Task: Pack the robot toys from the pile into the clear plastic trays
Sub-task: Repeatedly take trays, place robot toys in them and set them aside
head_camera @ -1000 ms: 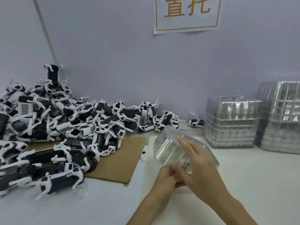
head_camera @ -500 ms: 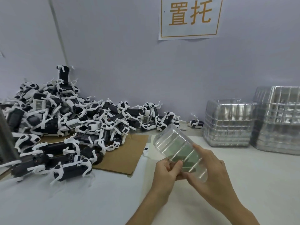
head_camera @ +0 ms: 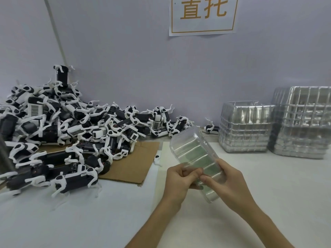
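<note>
Two bare hands on one clear, ribbed plastic tray, held tilted off the white table, far end raised and pointing away. Left hand with fingers curled, pinching the tray's near left edge. Right hand wrapped round the near right side, thumb across the ribbed face. No toy inside the tray.

Far left of the left hand: large pile of black-and-white four-legged robot toys, heaped against the wall and spilling onto a flat brown cardboard sheet. White barcode labels on several toy bodies; digits too small to read. One loose small white part just beyond the left hand, at the cardboard's right edge. Single robot toy lying apart, beyond the tray's far end.

Beyond and right of the right hand: two stacks of nested clear plastic trays, lower stack nearer, taller stack at the frame edge.

High on the wall beyond both hands: white paper sign, orange border, orange characters 置托, top of sign cut off.
</note>
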